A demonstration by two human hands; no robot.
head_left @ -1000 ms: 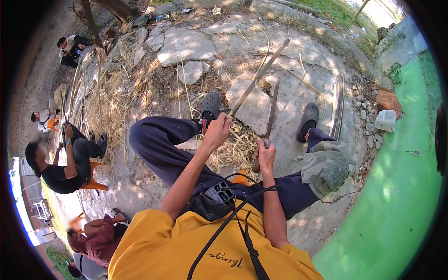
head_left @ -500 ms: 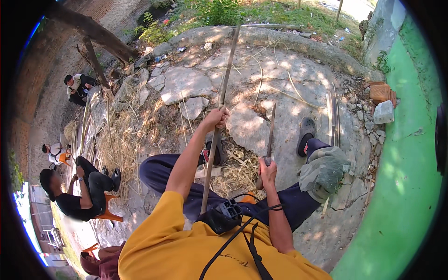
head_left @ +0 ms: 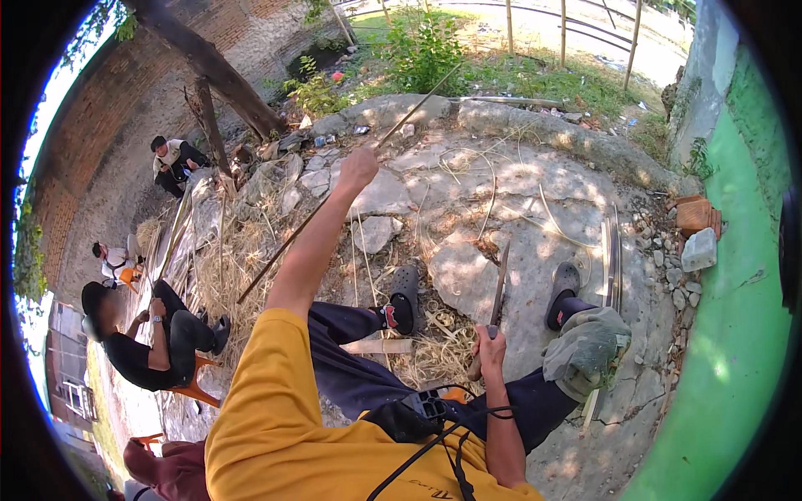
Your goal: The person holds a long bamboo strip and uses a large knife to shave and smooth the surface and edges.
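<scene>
My left hand (head_left: 359,169) is raised and reaches far out ahead, its fingers wrapped round a long thin bamboo strip (head_left: 280,255). The strip slants from the upper right, near the green bush, down to the lower left over the straw-like shavings. Closer to my body, my right hand (head_left: 489,355) grips the handle of a long-bladed knife (head_left: 501,288), blade pointing away and upward. Strip and knife are apart. Pale curled shavings (head_left: 443,346) lie between my feet. A grey cloth (head_left: 585,355) covers my right knee.
Several split strips (head_left: 614,259) lie beside my right foot. A white block (head_left: 699,250) and brown bricks (head_left: 697,215) stand by the green wall (head_left: 727,351). At left, a seated person (head_left: 150,342) in black is near a shavings pile (head_left: 238,250). Broken concrete (head_left: 468,271) forms the ground.
My left hand has moved forward and left, and the bamboo strip has swung from nearly upright in view to a slant, its lower end to the left. The knife stays in my right hand.
</scene>
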